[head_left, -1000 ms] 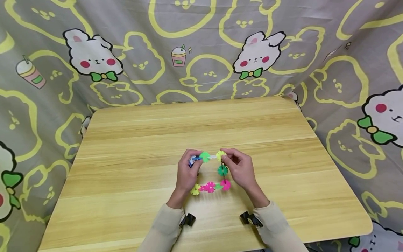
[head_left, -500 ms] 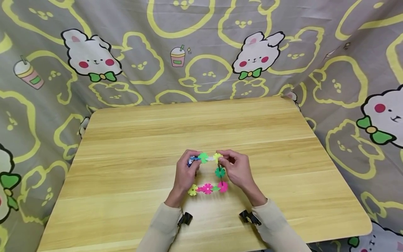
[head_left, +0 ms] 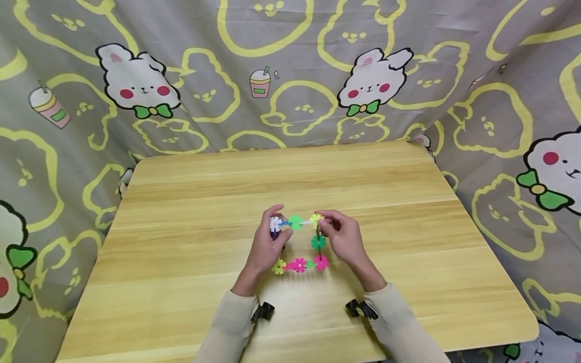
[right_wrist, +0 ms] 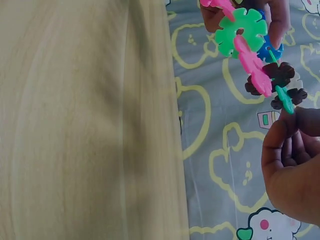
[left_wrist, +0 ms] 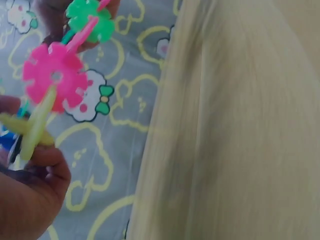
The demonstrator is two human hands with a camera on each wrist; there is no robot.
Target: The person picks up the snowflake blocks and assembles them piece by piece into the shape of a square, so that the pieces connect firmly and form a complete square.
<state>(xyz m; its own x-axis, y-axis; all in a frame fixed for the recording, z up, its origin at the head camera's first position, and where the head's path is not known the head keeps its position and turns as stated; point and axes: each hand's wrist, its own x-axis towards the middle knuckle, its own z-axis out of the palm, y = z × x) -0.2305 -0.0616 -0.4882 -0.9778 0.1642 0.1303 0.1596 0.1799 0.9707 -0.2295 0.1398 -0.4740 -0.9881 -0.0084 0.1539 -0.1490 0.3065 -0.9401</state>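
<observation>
A closed loop of notched plastic snowflake discs, linked edge to edge, is held up over the table. Along its far side are a white disc (head_left: 275, 224), a light green disc (head_left: 296, 222) and a yellow disc (head_left: 315, 220). A darker green disc (head_left: 318, 242) is on the right side, a pink disc (head_left: 299, 265) on the near side. My left hand (head_left: 264, 245) curls round the loop's left side, its index finger raised off the white disc and its thumb apart. My right hand (head_left: 347, 239) pinches the yellow disc at the far right corner. Left-side pieces are partly hidden.
The wooden table (head_left: 181, 212) extends around both hands. A grey patterned curtain (head_left: 290, 60) hangs behind it and along both sides. Each sleeve has a black wrist mount, one on the left (head_left: 263, 311) and one on the right (head_left: 360, 309).
The left index finger has lifted and spread from the thumb, uncovering the white disc. The loop has risen slightly in view. My right hand keeps its pinch on the yellow disc.
</observation>
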